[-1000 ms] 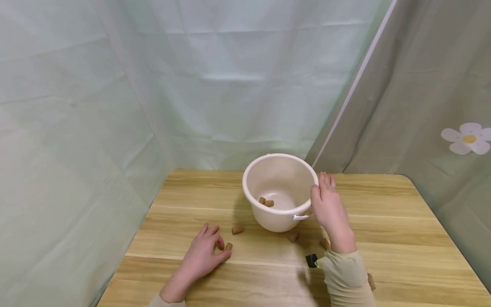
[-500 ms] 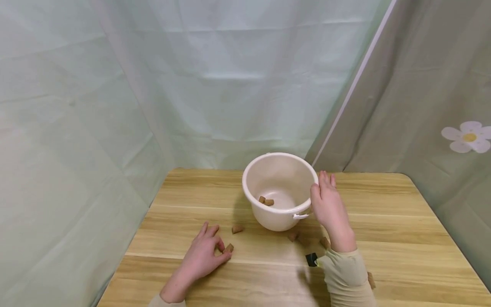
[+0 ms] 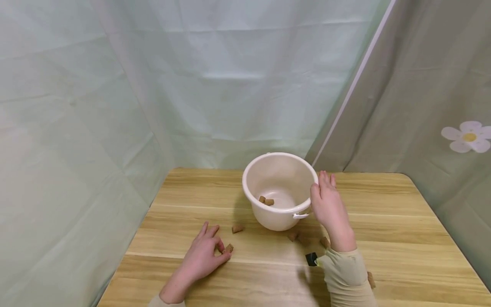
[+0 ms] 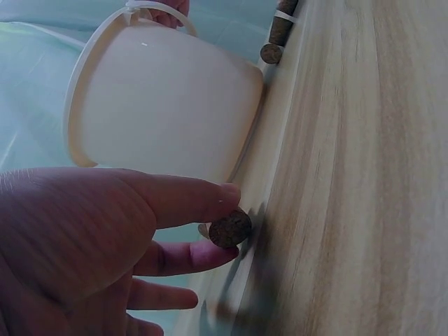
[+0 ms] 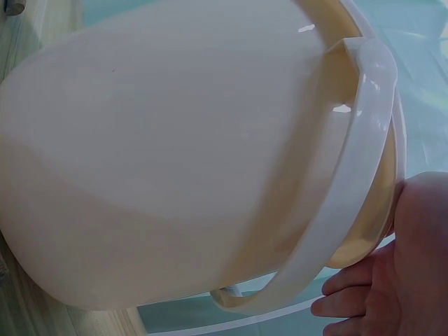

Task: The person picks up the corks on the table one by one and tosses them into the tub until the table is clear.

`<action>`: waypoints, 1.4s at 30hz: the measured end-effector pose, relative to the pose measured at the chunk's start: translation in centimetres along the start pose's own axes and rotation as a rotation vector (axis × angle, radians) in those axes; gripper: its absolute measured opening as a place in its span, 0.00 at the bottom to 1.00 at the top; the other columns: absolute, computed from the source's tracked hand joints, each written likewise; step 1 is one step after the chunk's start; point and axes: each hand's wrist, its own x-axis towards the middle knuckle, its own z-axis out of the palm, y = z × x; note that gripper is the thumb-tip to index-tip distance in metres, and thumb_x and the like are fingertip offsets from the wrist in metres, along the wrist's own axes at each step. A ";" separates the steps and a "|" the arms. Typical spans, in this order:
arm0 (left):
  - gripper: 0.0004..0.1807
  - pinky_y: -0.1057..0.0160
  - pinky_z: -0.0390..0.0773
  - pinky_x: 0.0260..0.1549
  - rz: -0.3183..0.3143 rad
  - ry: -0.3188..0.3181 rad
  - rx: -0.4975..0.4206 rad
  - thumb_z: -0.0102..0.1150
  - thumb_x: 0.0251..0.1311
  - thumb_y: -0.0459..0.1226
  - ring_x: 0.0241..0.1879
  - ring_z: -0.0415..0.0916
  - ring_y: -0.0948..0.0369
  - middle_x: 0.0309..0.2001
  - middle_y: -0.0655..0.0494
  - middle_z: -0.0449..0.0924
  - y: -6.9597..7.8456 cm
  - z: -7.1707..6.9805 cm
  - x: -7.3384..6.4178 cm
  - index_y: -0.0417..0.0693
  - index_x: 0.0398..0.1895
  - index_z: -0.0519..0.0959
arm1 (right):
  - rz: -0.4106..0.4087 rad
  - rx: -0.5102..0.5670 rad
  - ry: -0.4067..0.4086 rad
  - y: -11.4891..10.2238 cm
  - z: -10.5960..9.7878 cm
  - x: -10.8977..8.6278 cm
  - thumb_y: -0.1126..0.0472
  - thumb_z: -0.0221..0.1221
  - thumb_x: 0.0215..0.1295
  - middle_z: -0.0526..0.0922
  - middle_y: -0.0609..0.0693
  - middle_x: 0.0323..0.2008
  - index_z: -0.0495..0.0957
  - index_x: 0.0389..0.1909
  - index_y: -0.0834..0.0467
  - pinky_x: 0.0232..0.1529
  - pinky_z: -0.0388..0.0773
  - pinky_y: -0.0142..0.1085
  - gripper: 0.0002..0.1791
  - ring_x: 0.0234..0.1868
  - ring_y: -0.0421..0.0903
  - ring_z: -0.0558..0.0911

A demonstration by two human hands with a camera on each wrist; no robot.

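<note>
My left hand (image 3: 203, 258) is low over the table, its thumb and index finger pinching a small brown cork (image 4: 229, 228) by its sides. The other fingers of that hand reach out loosely. A cream plastic bucket (image 3: 274, 219) stands slightly tilted in this view, to the right of the left hand. My right hand (image 3: 330, 207) holds the bucket's rim at its right side, thumb near the rim's edge. The bucket's handle (image 5: 371, 105) hangs down along its outside. Two corks (image 3: 269, 202) lie on the bucket's floor.
Another cork (image 3: 237, 229) lies on the wooden table (image 3: 402, 238) between the left hand and the bucket. More corks (image 3: 293, 236) lie in front of the bucket and beside the right sleeve (image 3: 347, 277). Pale curtains (image 3: 245, 85) hang behind the table.
The left hand's index finger has drawn in against the cork, which has shifted slightly between the fingertips. The right hand and bucket have stayed in place.
</note>
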 end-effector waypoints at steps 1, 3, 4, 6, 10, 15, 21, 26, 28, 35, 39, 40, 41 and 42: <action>0.18 0.26 0.63 0.72 0.000 0.001 0.000 0.81 0.55 0.48 0.76 0.55 0.24 0.69 0.32 0.76 0.0 0.0 0.0 0.65 0.20 0.77 | 0.001 0.000 -0.001 0.0 0.0 0.0 0.49 0.34 0.86 0.51 0.68 0.82 0.52 0.82 0.73 0.83 0.45 0.61 0.38 0.84 0.66 0.44; 0.17 0.26 0.62 0.72 -0.001 0.005 -0.003 0.81 0.56 0.48 0.76 0.55 0.24 0.69 0.31 0.75 0.1 -0.1 0.0 0.65 0.21 0.78 | 0.004 0.000 -0.004 0.0 0.1 0.0 0.48 0.34 0.86 0.51 0.67 0.83 0.52 0.82 0.72 0.83 0.45 0.60 0.38 0.85 0.65 0.43; 0.17 0.26 0.62 0.73 -0.003 0.005 -0.005 0.81 0.55 0.47 0.76 0.55 0.24 0.69 0.31 0.75 0.1 -0.1 0.0 0.65 0.21 0.78 | 0.004 0.000 -0.005 0.0 0.1 0.0 0.48 0.34 0.86 0.51 0.67 0.83 0.52 0.82 0.72 0.83 0.45 0.60 0.38 0.85 0.65 0.44; 0.17 0.26 0.62 0.73 -0.007 0.005 -0.010 0.81 0.55 0.47 0.76 0.55 0.24 0.69 0.31 0.75 0.1 -0.2 -0.1 0.65 0.21 0.79 | 0.006 0.001 -0.008 0.1 0.1 0.1 0.48 0.34 0.86 0.51 0.67 0.83 0.52 0.82 0.72 0.83 0.45 0.61 0.37 0.85 0.65 0.43; 0.17 0.25 0.62 0.72 -0.012 0.002 -0.009 0.81 0.56 0.47 0.77 0.54 0.24 0.70 0.30 0.75 0.2 -0.3 -0.1 0.65 0.21 0.79 | 0.010 0.004 -0.009 0.1 0.0 0.0 0.48 0.34 0.86 0.51 0.67 0.83 0.52 0.82 0.72 0.83 0.45 0.61 0.37 0.85 0.65 0.43; 0.17 0.26 0.60 0.73 -0.011 0.015 -0.012 0.82 0.55 0.47 0.77 0.54 0.24 0.70 0.30 0.74 0.2 -0.4 0.0 0.65 0.21 0.79 | 0.011 0.004 -0.008 0.1 0.0 0.0 0.49 0.35 0.86 0.51 0.67 0.83 0.52 0.82 0.71 0.83 0.45 0.61 0.37 0.85 0.65 0.43; 0.17 0.27 0.59 0.74 -0.015 0.017 -0.013 0.81 0.56 0.47 0.77 0.54 0.24 0.70 0.30 0.74 0.2 -0.5 -0.1 0.65 0.21 0.79 | 0.011 0.000 -0.006 0.1 0.0 0.1 0.49 0.35 0.86 0.51 0.67 0.83 0.52 0.82 0.72 0.83 0.45 0.61 0.37 0.85 0.65 0.43; 0.17 0.26 0.60 0.73 -0.018 0.017 -0.015 0.82 0.56 0.48 0.77 0.54 0.25 0.70 0.30 0.74 0.0 -0.5 -0.1 0.65 0.21 0.79 | 0.009 -0.003 -0.008 0.1 0.0 0.0 0.48 0.34 0.86 0.51 0.67 0.83 0.52 0.82 0.72 0.83 0.45 0.62 0.37 0.85 0.65 0.43; 0.17 0.26 0.60 0.74 -0.017 0.021 -0.013 0.82 0.56 0.48 0.77 0.54 0.25 0.70 0.30 0.74 0.0 -0.5 -0.1 0.65 0.21 0.78 | 0.006 -0.006 -0.006 0.1 0.0 0.0 0.48 0.34 0.86 0.51 0.67 0.83 0.52 0.82 0.72 0.83 0.46 0.62 0.37 0.85 0.65 0.43; 0.17 0.27 0.60 0.74 -0.016 0.022 -0.012 0.82 0.55 0.48 0.77 0.54 0.25 0.70 0.30 0.74 -0.2 -0.4 0.0 0.65 0.21 0.78 | 0.007 -0.005 -0.007 0.0 0.1 0.0 0.48 0.34 0.86 0.51 0.67 0.83 0.52 0.82 0.72 0.83 0.46 0.61 0.37 0.85 0.65 0.43; 0.17 0.26 0.60 0.74 -0.019 0.024 -0.016 0.82 0.56 0.48 0.77 0.54 0.25 0.70 0.30 0.74 -0.2 -0.4 0.0 0.66 0.21 0.79 | 0.014 -0.003 -0.010 0.0 0.0 0.0 0.49 0.34 0.86 0.51 0.67 0.83 0.52 0.82 0.71 0.83 0.45 0.61 0.37 0.85 0.65 0.43; 0.17 0.26 0.60 0.74 -0.021 0.026 -0.017 0.82 0.56 0.48 0.77 0.53 0.25 0.70 0.31 0.74 -0.2 -0.4 0.0 0.66 0.21 0.79 | 0.014 -0.002 -0.011 0.0 0.0 0.0 0.49 0.34 0.86 0.51 0.66 0.83 0.52 0.82 0.71 0.83 0.45 0.61 0.37 0.85 0.65 0.43; 0.17 0.26 0.60 0.74 -0.022 0.029 -0.017 0.82 0.55 0.48 0.78 0.53 0.26 0.70 0.31 0.74 -0.2 -0.4 0.1 0.66 0.21 0.79 | 0.016 -0.002 -0.012 0.0 0.0 0.0 0.48 0.34 0.86 0.51 0.66 0.83 0.52 0.82 0.71 0.83 0.45 0.61 0.37 0.85 0.65 0.43; 0.17 0.26 0.60 0.74 -0.020 0.034 -0.019 0.82 0.55 0.48 0.77 0.53 0.26 0.70 0.31 0.74 -0.3 -0.4 0.1 0.66 0.21 0.79 | 0.016 -0.001 -0.014 0.0 0.0 0.0 0.48 0.34 0.86 0.51 0.66 0.83 0.52 0.82 0.71 0.83 0.45 0.61 0.37 0.85 0.65 0.42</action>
